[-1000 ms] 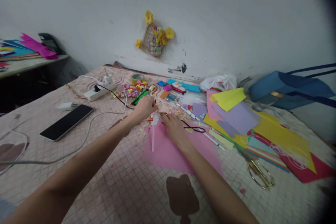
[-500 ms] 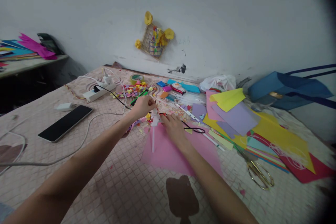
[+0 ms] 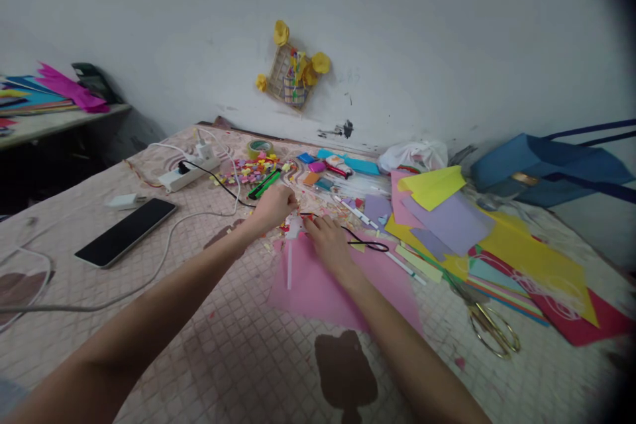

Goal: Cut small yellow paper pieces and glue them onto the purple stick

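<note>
My left hand has its fingers pinched together just above a small white piece with red bits; whatever it holds is too small to make out. Close by on the right, my right hand lies palm down with fingers spread, its fingertips at the white piece's right edge. A white strip runs down from that piece over a pink sheet. Under the right hand and beyond it passes a thin black cord. Behind the left hand rests a green cutter.
A phone, a power strip and white cables are on the left. Small paper flowers and a tape roll sit farther back. Coloured sheets and gold-handled scissors lie to the right.
My left hand has shifted slightly right and down, towards the white piece, and the green cutter shows more fully. The purple dotted item near its wrist no longer shows. My right hand is almost unmoved.
</note>
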`<act>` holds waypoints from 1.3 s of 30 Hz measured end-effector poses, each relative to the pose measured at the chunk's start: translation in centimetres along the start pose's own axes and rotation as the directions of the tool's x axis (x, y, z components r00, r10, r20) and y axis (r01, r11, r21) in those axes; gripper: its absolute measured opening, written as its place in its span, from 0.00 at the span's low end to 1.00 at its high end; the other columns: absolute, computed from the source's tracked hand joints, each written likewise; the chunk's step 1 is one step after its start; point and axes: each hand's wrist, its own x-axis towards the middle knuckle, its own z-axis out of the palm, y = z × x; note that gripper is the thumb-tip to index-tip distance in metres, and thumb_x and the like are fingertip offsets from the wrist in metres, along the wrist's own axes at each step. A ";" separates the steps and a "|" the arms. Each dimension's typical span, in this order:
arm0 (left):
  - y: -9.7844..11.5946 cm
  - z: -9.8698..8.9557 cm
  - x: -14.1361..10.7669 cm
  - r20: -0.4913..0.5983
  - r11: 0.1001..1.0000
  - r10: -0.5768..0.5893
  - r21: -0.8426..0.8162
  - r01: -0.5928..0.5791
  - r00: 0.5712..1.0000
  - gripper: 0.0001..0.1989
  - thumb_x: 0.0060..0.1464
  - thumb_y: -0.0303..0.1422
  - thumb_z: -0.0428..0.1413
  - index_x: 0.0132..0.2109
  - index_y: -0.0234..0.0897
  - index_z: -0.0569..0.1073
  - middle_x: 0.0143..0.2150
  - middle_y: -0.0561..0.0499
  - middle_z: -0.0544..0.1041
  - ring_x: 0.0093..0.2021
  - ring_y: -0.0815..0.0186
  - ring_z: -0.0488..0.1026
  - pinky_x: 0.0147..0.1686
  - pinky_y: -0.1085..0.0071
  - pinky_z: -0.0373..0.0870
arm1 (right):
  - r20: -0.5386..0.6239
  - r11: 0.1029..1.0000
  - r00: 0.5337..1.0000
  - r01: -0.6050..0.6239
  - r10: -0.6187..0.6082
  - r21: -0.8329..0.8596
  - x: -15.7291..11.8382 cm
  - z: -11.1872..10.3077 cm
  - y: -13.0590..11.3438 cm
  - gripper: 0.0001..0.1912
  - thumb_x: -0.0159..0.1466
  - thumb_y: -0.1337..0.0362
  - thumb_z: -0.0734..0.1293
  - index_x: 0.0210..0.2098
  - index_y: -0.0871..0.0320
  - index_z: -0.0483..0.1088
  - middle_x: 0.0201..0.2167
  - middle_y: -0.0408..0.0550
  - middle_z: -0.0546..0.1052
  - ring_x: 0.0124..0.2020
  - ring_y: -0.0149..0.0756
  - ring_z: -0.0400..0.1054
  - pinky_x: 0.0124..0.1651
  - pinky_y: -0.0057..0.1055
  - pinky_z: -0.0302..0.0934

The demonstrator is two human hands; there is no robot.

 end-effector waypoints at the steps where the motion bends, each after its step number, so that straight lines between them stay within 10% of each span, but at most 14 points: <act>1: 0.1 0.1 0.0 0.012 1.000 0.000 0.014 0.000 1.000 0.08 0.46 0.28 0.53 0.30 0.32 0.76 0.28 0.46 0.78 0.30 0.66 0.73 0.30 0.75 0.64 | 0.002 1.000 1.000 0.004 -0.004 -0.002 0.0 0.0 0.0 0.13 0.65 0.66 0.58 0.48 0.57 0.65 0.39 0.53 0.72 0.42 0.42 0.60 0.39 0.35 0.53; 39: 2.1 -1.3 1.0 0.279 0.932 0.060 0.330 -0.154 0.959 0.08 0.47 0.28 0.53 0.34 0.33 0.76 0.34 0.42 0.77 0.34 0.60 0.74 0.31 0.70 0.67 | 0.041 0.999 0.999 0.033 -0.031 -0.033 0.0 -0.2 -0.8 0.14 0.63 0.70 0.59 0.48 0.57 0.64 0.41 0.52 0.71 0.42 0.43 0.59 0.41 0.36 0.53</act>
